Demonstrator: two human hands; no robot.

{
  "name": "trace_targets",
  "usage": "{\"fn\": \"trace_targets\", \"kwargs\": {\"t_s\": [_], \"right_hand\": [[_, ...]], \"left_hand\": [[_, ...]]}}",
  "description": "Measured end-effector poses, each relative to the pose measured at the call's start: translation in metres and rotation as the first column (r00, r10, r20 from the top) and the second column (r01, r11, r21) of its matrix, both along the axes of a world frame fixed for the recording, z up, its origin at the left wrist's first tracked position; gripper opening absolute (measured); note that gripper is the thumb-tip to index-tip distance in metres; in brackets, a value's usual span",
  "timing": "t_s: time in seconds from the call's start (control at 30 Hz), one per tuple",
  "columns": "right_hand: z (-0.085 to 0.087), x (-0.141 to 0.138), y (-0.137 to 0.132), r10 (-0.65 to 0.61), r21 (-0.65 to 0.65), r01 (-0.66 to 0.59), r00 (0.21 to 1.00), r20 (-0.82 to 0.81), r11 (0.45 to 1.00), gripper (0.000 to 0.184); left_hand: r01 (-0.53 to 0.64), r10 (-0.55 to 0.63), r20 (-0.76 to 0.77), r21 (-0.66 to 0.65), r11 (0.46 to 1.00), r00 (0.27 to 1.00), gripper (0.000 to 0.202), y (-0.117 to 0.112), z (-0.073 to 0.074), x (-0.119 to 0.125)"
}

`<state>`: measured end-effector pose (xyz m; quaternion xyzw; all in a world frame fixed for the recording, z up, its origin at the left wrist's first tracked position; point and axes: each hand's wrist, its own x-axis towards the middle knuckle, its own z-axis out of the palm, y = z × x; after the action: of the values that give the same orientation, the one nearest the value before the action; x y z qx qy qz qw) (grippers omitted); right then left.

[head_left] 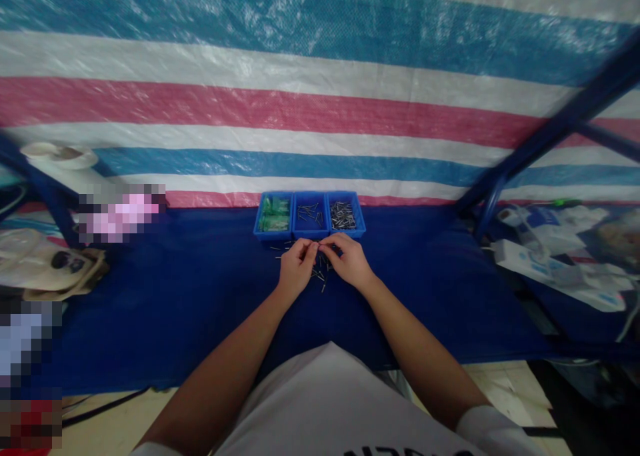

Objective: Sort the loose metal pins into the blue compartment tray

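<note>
My left hand [297,267] and my right hand [349,260] meet at the fingertips just in front of three blue bins. Both are closed in a pinch; what sits between the fingertips is too small to make out. Thin metal pins [323,287] lie scattered on the blue table under and around the hands. Green-and-clear small pieces fill the left bin [257,226]. A few loose pins [310,212] rest in the middle bin, while a dense heap of similar metal pins [343,216] fills the right one.
A blue tabletop [200,296] stretches out on both sides. At the right stand a white power strip [555,276] and a slanted blue frame bar [540,136]. A plastic container [35,263] and a white roll [70,169] are at the left. Striped sheeting [300,103] hangs behind.
</note>
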<state>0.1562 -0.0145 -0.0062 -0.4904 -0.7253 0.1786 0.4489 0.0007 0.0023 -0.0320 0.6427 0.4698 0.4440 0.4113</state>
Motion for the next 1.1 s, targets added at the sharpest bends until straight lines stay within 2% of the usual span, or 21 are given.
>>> {"fn": "trace_targets", "kwargs": {"t_s": [0.33, 0.73, 0.97, 1.1], "right_hand": [[-0.0010, 0.0021, 0.0004, -0.025, -0.037, 0.027, 0.998, 0.061, 0.999, 0.019], [-0.0018, -0.0002, -0.0003, -0.009, -0.018, 0.009, 1.000, -0.007, 1.000, 0.009], [0.0004, 0.0014, 0.0003, -0.030, -0.027, 0.031, 0.999, 0.034, 0.999, 0.010], [0.0002, 0.0018, 0.0008, -0.032, -0.024, 0.033, 0.999, 0.040, 0.999, 0.012]], "left_hand": [[0.022, -0.022, 0.003, 0.017, 1.000, 1.000, 0.028, 0.0000, 0.0014, 0.0000], [-0.026, 0.027, -0.045, 0.010, 1.000, 0.999, 0.031, 0.0003, 0.0021, 0.0001], [0.029, -0.028, 0.046, -0.017, 0.999, 0.999, 0.032, 0.0008, 0.0008, 0.0013], [0.033, -0.033, 0.034, -0.011, 0.999, 0.999, 0.031, 0.0015, -0.0001, 0.0012]]}}
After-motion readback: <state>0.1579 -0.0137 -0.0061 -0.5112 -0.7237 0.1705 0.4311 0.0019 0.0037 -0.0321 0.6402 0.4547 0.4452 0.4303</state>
